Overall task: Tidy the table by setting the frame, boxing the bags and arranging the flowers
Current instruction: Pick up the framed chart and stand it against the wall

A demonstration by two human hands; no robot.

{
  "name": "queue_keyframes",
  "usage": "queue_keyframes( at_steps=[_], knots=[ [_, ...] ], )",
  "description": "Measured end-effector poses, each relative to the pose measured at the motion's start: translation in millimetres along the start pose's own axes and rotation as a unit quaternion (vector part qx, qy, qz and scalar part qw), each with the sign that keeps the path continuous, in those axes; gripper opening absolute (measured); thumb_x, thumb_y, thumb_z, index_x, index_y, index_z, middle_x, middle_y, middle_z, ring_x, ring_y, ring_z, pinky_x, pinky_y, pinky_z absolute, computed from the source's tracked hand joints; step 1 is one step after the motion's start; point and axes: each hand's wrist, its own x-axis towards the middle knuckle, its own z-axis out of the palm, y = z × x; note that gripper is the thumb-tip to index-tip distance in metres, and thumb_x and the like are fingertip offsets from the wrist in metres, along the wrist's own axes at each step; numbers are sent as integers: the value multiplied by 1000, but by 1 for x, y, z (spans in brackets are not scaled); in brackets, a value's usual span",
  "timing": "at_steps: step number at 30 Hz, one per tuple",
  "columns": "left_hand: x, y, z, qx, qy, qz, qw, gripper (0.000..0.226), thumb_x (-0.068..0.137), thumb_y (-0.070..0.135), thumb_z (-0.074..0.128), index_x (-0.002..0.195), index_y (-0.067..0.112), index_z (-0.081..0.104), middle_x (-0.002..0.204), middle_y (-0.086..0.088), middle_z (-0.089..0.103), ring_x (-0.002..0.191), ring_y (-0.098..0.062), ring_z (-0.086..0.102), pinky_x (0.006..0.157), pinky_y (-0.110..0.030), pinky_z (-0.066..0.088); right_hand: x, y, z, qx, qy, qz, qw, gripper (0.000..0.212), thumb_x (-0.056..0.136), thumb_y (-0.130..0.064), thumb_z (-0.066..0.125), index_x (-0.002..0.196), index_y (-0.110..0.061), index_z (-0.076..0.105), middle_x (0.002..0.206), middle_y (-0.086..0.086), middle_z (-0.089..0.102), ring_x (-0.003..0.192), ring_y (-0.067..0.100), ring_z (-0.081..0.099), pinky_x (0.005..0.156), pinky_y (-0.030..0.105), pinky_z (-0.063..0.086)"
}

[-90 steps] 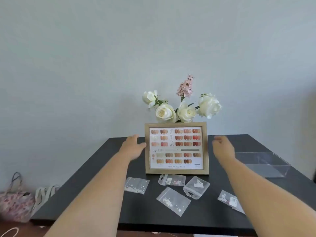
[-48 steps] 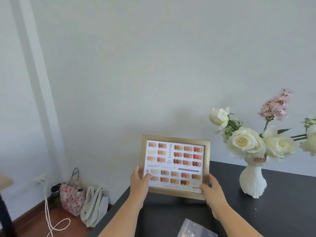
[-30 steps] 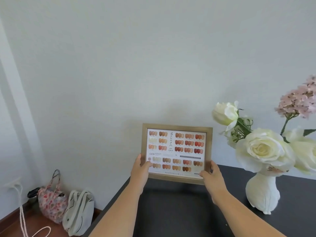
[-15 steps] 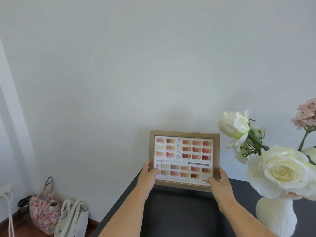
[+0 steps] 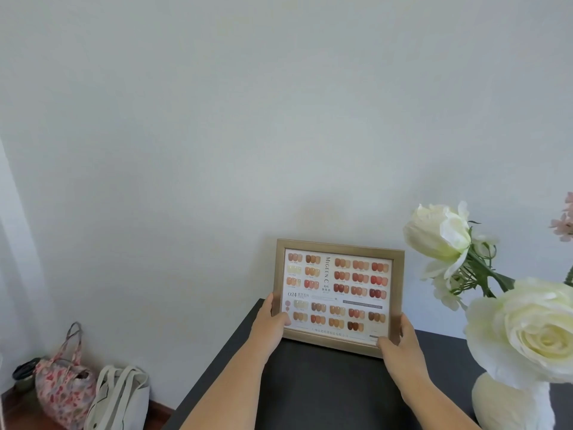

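Since half a second ago the frame (image 5: pixel 338 297) has travelled a little toward 3 o'clock along the back of the table (image 5: pixel 325 386), and its lower edge now sits at or just above the dark top near the far left corner, close to the wall (image 5: pixel 217 150); whether it truly touches the surface cannot be told. Both hands are closed on it: the left hand (image 5: pixel 269 324) pinches the lower left rail with the thumb across the glass, and the right hand (image 5: pixel 400 346) clasps the lower right corner. It stands nearly upright, facing the person. At 3 o'clock, just beside the frame, the white roses (image 5: pixel 527 330) lean out of a pale vase (image 5: pixel 508 405). My judgement is that the frame is being set down, so letting go comes next. Released before its support is seated, it could tip forward or slide off the near table edge at 9 o'clock. A wide withdrawal of the right hand could also brush the nearest bloom and rock the vase.
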Motion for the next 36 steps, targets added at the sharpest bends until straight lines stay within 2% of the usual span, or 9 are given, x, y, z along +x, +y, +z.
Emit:
queue_keyframes(
  at_steps=[7, 11, 14, 18, 22, 27, 30, 32, 36],
  knots=[
    [-2, -3, 1, 61, -26, -17, 998, 94, 87, 6, 57, 155, 38, 3, 157, -1, 32, 142, -26, 34, 110, -45, 33, -7, 1, -7, -73, -21, 3, 997, 80, 91, -16, 56, 151, -32, 7, 149, 0, 41, 128, 28, 48, 97, 47, 47],
    [-5, -6, 2, 100, -32, -23, 994, 104, 83, 5, 58, 153, 44, -8, 156, -2, 34, 138, -27, 38, 105, -43, 37, -11, 5, -11, -98, -24, 4, 995, 73, 92, -29, 55, 150, -32, 12, 146, -3, 46, 125, 27, 51, 97, 44, 45],
    [-8, -11, 4, 114, -22, -25, 993, 104, 82, 5, 58, 153, 45, -7, 155, -3, 34, 137, -28, 38, 103, -43, 38, -13, 10, -11, -102, -22, 2, 994, 64, 91, -26, 54, 146, -36, 22, 139, -7, 53, 119, 23, 56, 92, 39, 47],
    [-7, -20, 6, 117, -8, -28, 993, 104, 82, 5, 59, 154, 45, -4, 158, -4, 31, 142, -31, 32, 109, -48, 33, -16, 20, -10, -87, -16, -12, 996, 72, 85, -13, 51, 145, -41, 24, 134, -13, 56, 108, 14, 58, 80, 28, 45],
    [-7, -25, 7, 99, -6, -16, 995, 103, 82, 4, 59, 154, 44, -2, 160, -2, 27, 143, -29, 30, 110, -47, 33, -18, 29, -9, -91, -25, -26, 995, 79, 84, -10, 52, 150, -36, 17, 144, -8, 47, 125, 15, 50, 94, 30, 45],
    [-20, -32, 11, 60, 37, -4, 998, 105, 80, 3, 63, 156, 37, -1, 159, -5, 20, 140, -27, 33, 100, -38, 36, -26, 32, -12, -112, -15, -30, 993, 85, 87, -12, 52, 154, -27, 3, 157, -3, 23, 129, 16, 44, 97, 29, 41],
    [-35, -36, 15, 41, 44, -1, 998, 104, 77, 4, 62, 156, 37, 3, 160, 0, 19, 137, -22, 34, 92, -32, 35, -36, 34, -17, -124, -26, -48, 991, 84, 86, -13, 53, 154, -27, 5, 158, -4, 21, 133, 15, 40, 96, 27, 40],
    [-47, -38, 19, 42, 41, 5, 998, 103, 75, 6, 61, 155, 38, 6, 159, 3, 20, 137, -20, 34, 94, -32, 35, -44, 36, -21, -124, -39, -64, 989, 82, 86, -14, 53, 154, -28, 9, 157, -5, 20, 134, 13, 39, 94, 23, 38],
    [-75, -37, 27, 47, 33, 19, 998, 100, 73, 7, 60, 154, 41, 12, 157, 6, 27, 137, -19, 35, 97, -33, 37, -61, 38, -31, -138, -67, -75, 985, 76, 87, -16, 52, 153, -28, 15, 157, -5, 21, 132, 14, 41, 99, 27, 39]
  ],
)
